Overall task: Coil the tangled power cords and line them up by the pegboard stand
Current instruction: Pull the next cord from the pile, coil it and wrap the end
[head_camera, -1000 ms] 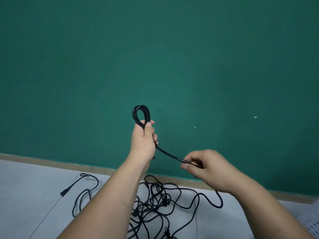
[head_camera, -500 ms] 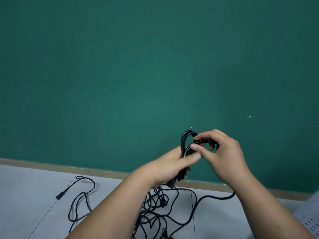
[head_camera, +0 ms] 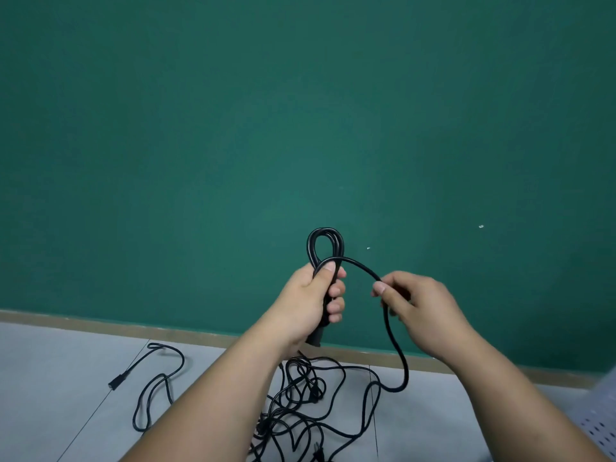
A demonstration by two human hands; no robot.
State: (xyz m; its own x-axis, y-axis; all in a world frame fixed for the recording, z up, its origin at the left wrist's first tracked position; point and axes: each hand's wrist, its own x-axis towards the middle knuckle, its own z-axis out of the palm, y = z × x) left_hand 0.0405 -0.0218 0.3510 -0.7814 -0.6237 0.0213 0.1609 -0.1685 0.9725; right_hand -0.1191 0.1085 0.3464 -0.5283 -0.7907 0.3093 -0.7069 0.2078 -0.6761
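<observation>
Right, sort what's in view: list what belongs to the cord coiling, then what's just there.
In the job: coil gripped by left hand; strand pinched by right hand; tangle; stray cord; pegboard.
Just there: wall; baseboard; floor.

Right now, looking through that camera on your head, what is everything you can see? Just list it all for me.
held power cord: one, black, partly looped into a coil, raised in front of the wall
tangled power cords: number unclear, black, heaped on the floor below the hands
cord end: one, black, on the floor at left
wall: one, dark green, fills the background
baseboard: one, tan, along the foot of the wall
floor: one, pale grey, bottom of view
pegboard: one, white with holes, bottom right corner, mostly cut off
left grip: one bare hand, curled round the coil
right grip: one bare hand, pinches the strand arcing from the coil
</observation>
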